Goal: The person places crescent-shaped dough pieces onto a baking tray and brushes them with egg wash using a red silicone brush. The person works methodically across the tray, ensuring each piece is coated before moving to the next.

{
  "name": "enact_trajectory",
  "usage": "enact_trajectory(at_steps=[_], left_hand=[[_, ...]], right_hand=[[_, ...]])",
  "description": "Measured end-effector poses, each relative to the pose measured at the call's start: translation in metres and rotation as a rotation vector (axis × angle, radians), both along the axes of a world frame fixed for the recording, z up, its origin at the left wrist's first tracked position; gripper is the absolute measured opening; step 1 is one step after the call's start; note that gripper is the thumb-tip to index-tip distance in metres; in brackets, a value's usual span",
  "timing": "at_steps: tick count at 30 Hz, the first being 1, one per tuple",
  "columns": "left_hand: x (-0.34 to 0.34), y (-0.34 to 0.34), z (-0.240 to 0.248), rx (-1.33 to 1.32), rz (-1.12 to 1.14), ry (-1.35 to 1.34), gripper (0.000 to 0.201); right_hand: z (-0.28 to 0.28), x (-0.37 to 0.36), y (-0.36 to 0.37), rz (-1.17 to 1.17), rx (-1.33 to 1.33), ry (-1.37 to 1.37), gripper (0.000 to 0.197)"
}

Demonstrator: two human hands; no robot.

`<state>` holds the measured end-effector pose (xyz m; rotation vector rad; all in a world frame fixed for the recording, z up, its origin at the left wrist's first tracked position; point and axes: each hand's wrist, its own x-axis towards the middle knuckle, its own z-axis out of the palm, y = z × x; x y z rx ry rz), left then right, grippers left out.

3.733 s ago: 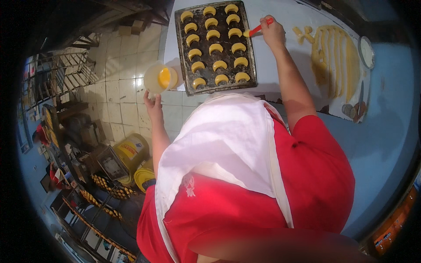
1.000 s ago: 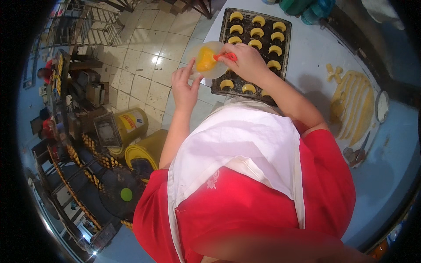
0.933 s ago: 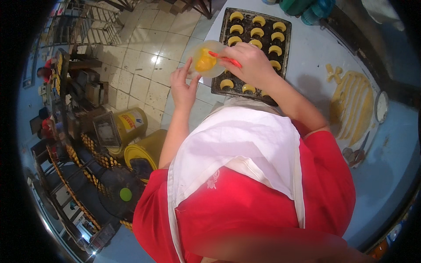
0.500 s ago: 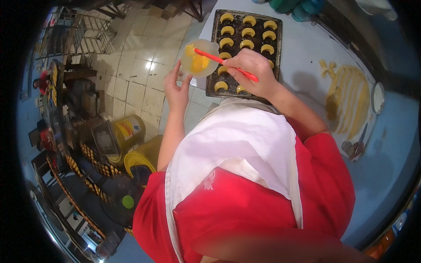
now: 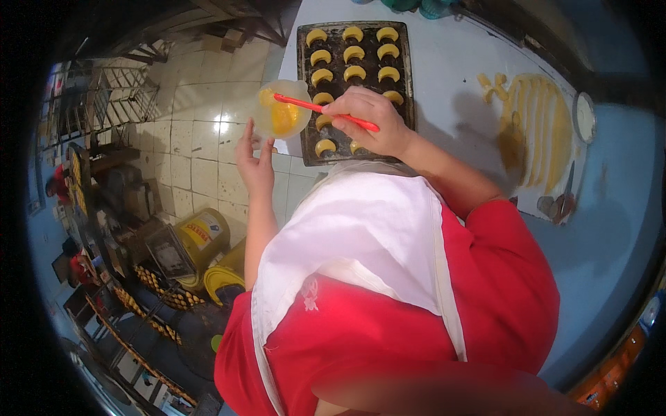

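My left hand holds up a small translucent bowl beside the left edge of the baking tray, its fingers under and around the near side. Yellow beaten egg lies in the bowl. Closed on a red-handled brush, my right hand is above the near part of the tray. The brush's head end is inside the bowl, at the egg. On the dark baking tray, crescent-shaped pale yellow dough pieces lie in rows. My right hand and forearm hide some of the near ones.
The white table carries a sheet of dough cut in strips, a few loose pieces, a round white-rimmed item and a knife. Yellow buckets stand on the tiled floor at left, near racks of baked goods. Other people are farther off.
The whole view has shifted, so tray, table and both hands appear farther left and slightly lower. Bowl and brush stay held, with the brush's end still in the bowl.
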<state>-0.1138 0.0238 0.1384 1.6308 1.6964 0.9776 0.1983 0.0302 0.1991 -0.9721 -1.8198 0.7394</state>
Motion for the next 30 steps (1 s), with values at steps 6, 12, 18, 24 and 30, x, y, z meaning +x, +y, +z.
enact_trajectory(at_steps=[6, 12, 18, 24, 30], left_hand=[[-0.002, 0.002, -0.01, -0.084, 0.061, -0.213, 0.066], [-0.026, 0.0, -0.031, -0.157, 0.172, -0.378, 0.062], [-0.051, -0.02, -0.058, -0.193, 0.217, -0.414, 0.062], [-0.059, -0.036, -0.077, -0.27, 0.289, -0.448, 0.061], [-0.064, -0.046, -0.085, -0.261, 0.273, -0.506, 0.061]], right_hand=[[-0.057, 0.004, 0.006, -0.055, -0.548, 0.589, 0.024], [-0.117, 0.082, 0.041, -0.145, -1.092, 1.482, 0.03], [-0.156, 0.161, 0.112, -0.759, -0.487, 0.783, 0.026], [-0.164, 0.169, 0.136, -0.853, -0.328, 0.046, 0.028], [-0.163, 0.168, 0.151, -0.989, -0.141, -0.234, 0.032]])
